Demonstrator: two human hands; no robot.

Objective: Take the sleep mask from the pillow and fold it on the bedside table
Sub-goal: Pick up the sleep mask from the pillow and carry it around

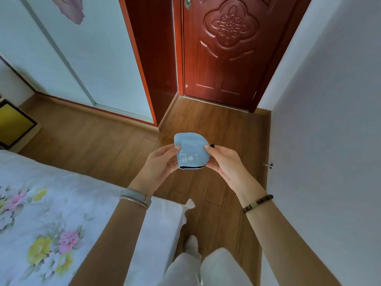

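The light blue sleep mask (pixel 190 148) with white writing and a dark edge is folded in half and held in the air over the wooden floor. My left hand (pixel 159 166) pinches its left side with thumb on top. My right hand (pixel 223 162) pinches its right side, where a bit of black strap sticks out. No pillow or bedside table shows in this view.
A bed with a white floral cover (pixel 51 213) fills the lower left. A red-brown door (pixel 226 48) stands ahead, a wardrobe with sliding panels (pixel 72 58) to the left, a white wall (pixel 329 120) to the right. A yellow-fronted unit (pixel 12 124) sits at the far left.
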